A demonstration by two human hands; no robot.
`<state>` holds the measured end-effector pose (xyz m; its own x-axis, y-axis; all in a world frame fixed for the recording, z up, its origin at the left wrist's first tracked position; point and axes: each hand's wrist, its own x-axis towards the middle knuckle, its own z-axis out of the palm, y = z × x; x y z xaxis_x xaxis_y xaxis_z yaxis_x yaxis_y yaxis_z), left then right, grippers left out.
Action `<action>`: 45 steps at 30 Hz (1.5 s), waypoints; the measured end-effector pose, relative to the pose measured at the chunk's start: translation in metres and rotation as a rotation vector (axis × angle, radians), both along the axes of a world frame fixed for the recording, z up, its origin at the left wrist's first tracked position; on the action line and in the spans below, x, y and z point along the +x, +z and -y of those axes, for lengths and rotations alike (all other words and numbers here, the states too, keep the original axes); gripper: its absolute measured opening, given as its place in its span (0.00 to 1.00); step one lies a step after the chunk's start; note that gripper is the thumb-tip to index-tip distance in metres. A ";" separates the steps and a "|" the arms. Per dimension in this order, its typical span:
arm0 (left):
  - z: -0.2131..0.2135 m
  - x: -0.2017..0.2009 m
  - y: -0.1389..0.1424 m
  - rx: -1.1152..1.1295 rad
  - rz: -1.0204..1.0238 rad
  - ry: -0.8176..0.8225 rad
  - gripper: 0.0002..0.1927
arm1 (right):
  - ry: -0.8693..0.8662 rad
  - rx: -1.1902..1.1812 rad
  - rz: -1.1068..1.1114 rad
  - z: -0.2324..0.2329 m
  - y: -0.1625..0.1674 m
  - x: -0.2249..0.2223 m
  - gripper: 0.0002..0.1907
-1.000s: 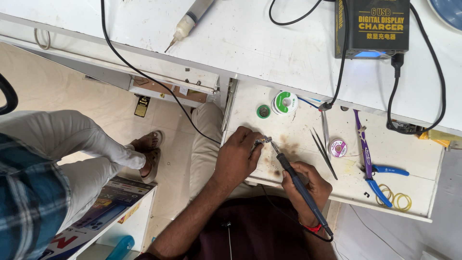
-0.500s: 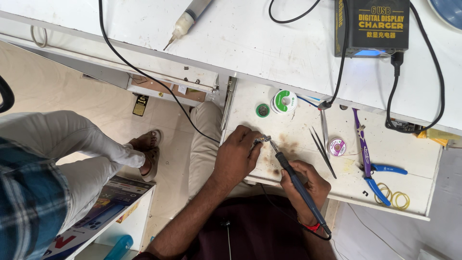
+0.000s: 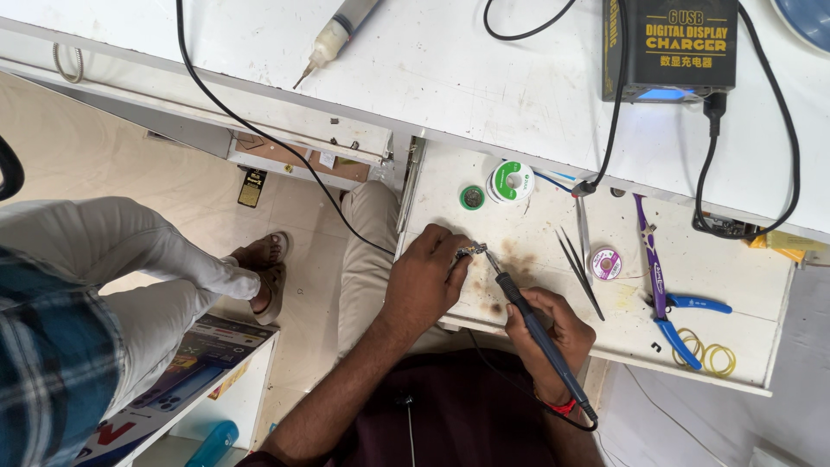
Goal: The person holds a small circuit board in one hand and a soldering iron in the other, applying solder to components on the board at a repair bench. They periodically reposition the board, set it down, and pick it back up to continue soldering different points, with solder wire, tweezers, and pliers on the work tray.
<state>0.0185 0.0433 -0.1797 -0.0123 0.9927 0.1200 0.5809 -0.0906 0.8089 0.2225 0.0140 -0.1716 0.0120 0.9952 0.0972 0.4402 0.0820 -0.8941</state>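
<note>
Head view: left hand (image 3: pixel 424 281) pinching small metal part (image 3: pixel 468 252) on white tray (image 3: pixel 761 294). Right hand (image 3: pixel 546 333) closed around soldering iron (image 3: pixel 532 320), tip touching part. Tweezers (image 3: pixel 577 270), solder spool (image 3: pixel 512 182) nearby.

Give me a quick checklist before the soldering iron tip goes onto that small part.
1. Left hand pinches the small metal part: ok.
2. Right hand grips the soldering iron: ok.
3. Tip against the part: cannot tell.
4. Left fingertips well back from the tip: not ok, close.
5. Solder spool on the pull-out shelf: ok.
6. Tweezers lie apart from the hands: ok.
</note>
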 end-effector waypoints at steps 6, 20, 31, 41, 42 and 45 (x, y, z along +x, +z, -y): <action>0.000 0.000 0.000 0.016 -0.008 0.005 0.13 | 0.032 0.039 -0.022 0.000 0.000 0.001 0.15; 0.000 0.000 0.002 0.011 0.002 0.008 0.13 | 0.027 0.003 -0.002 0.000 0.001 0.001 0.15; 0.001 0.000 0.001 0.011 -0.002 0.009 0.13 | 0.020 0.006 0.002 0.001 0.000 0.001 0.15; 0.000 0.000 0.001 -0.002 -0.001 0.000 0.14 | 0.042 0.080 0.045 0.001 -0.009 0.005 0.14; 0.000 0.000 0.000 0.000 -0.003 0.004 0.13 | 0.053 0.088 0.050 0.002 -0.011 0.008 0.13; 0.002 0.002 -0.005 -0.002 0.003 0.014 0.12 | -0.031 0.171 0.044 0.005 -0.019 0.013 0.15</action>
